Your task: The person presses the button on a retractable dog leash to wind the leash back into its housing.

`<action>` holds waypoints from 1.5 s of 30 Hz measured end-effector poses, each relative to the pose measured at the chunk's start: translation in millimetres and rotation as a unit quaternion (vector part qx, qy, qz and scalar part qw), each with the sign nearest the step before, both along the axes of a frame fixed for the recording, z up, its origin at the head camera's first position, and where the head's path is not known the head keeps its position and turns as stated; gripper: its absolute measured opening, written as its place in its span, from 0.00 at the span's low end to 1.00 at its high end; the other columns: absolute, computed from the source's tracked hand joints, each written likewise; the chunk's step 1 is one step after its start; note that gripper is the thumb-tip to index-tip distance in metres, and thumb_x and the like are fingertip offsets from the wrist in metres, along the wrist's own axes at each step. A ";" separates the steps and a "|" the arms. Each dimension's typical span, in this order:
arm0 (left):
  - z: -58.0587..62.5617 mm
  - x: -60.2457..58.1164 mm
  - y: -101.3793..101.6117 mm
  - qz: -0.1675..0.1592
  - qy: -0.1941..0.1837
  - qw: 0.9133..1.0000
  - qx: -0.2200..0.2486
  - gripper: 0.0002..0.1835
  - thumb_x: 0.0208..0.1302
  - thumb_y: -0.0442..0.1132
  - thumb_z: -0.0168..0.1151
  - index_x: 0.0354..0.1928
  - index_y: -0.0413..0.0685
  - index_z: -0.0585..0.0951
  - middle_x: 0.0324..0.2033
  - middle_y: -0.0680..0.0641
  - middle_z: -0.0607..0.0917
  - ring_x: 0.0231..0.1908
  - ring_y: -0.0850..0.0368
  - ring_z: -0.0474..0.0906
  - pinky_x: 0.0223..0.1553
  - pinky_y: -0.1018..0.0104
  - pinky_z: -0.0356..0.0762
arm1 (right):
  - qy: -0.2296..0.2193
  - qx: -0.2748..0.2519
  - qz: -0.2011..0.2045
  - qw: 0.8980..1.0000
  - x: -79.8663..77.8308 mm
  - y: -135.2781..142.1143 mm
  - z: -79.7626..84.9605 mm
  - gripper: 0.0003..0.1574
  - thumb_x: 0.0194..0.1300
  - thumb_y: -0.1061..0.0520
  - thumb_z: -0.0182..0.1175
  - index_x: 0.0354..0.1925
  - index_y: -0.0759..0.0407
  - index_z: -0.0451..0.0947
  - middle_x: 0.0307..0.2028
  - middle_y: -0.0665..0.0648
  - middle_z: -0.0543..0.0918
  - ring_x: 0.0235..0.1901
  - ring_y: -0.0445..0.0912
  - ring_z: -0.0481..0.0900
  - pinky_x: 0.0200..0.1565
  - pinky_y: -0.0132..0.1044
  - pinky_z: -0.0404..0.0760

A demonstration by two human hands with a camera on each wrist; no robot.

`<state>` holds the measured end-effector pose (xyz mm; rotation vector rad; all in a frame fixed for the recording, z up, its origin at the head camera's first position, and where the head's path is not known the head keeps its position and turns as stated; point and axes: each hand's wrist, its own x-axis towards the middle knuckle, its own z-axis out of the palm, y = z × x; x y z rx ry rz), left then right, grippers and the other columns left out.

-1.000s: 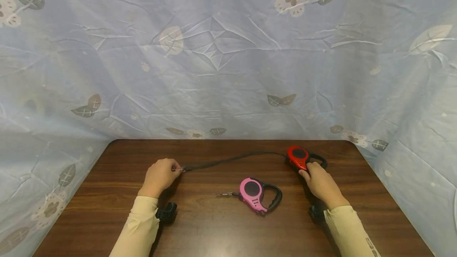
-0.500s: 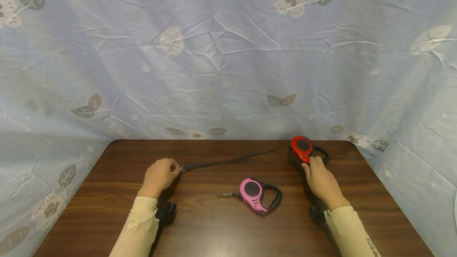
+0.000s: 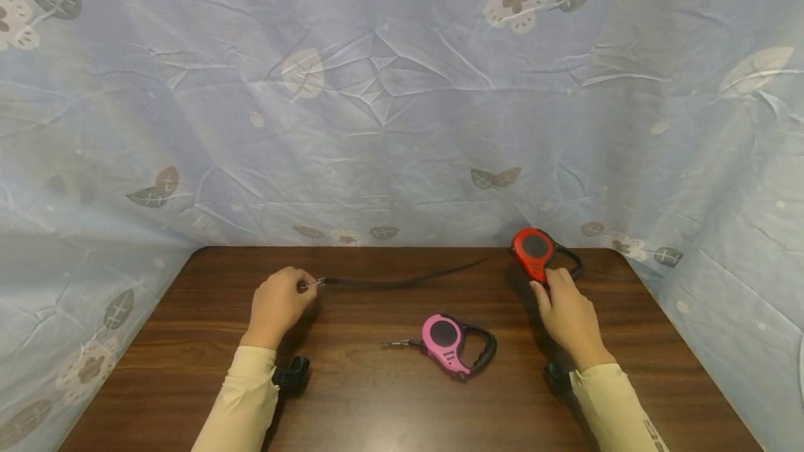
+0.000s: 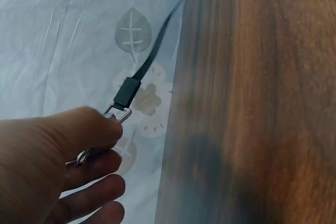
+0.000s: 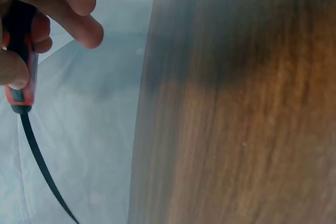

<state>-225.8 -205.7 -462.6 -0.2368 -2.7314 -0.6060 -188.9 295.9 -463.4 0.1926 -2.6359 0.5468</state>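
My right hand (image 3: 570, 312) grips a red retractable leash (image 3: 527, 253) with a black handle, near the table's far right edge. From its casing a black strap (image 3: 402, 282) stretches left toward my other hand; part of it near the casing is hard to see in the head view. With thumb and finger, my left hand (image 3: 279, 304) pinches the metal clip (image 4: 123, 115) at the strap's end. Between the hands, closer to me, a pink retractable leash (image 3: 444, 347) lies flat, its metal clip (image 3: 396, 344) pointing left.
The brown wooden table (image 3: 364, 396) has rounded far corners. Behind it and along both sides hangs a pale blue curtain (image 3: 402, 159) with flowers and leaves. A black wrist camera (image 3: 292, 374) sits on my left wrist.
My right hand has carried the red leash away from me and slightly right. The left hand has shifted a little farther with the clip. The pink leash stays put.
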 end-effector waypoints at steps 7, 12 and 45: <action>0.0 -1.1 -4.0 0.007 0.039 0.999 0.022 0.06 0.65 0.39 0.73 0.40 0.45 0.89 0.41 0.43 0.87 0.34 0.44 0.85 0.29 0.46 0.81 | 0.034 -0.012 -0.024 0.999 0.0 1.8 1.7 0.12 0.74 0.56 0.63 0.43 0.66 0.75 0.38 0.64 0.76 0.21 0.53 0.72 0.20 0.50 0.71; 1.1 -0.1 -8.7 0.008 0.027 0.999 0.031 0.07 0.67 0.39 0.71 0.43 0.44 0.88 0.42 0.42 0.87 0.37 0.42 0.86 0.33 0.43 0.82 | 0.081 -0.013 -0.030 0.996 -1.2 2.5 1.9 0.15 0.68 0.57 0.68 0.43 0.68 0.79 0.35 0.62 0.78 0.20 0.52 0.71 0.19 0.49 0.71; 8.1 -3.2 -20.7 -0.021 0.156 0.985 0.066 0.04 0.66 0.37 0.71 0.38 0.44 0.89 0.34 0.46 0.88 0.33 0.50 0.84 0.33 0.50 0.80 | 0.194 -0.031 -0.021 0.980 -5.0 9.1 -4.7 0.10 0.60 0.60 0.70 0.32 0.61 0.76 0.30 0.59 0.79 0.19 0.48 0.66 0.20 0.46 0.67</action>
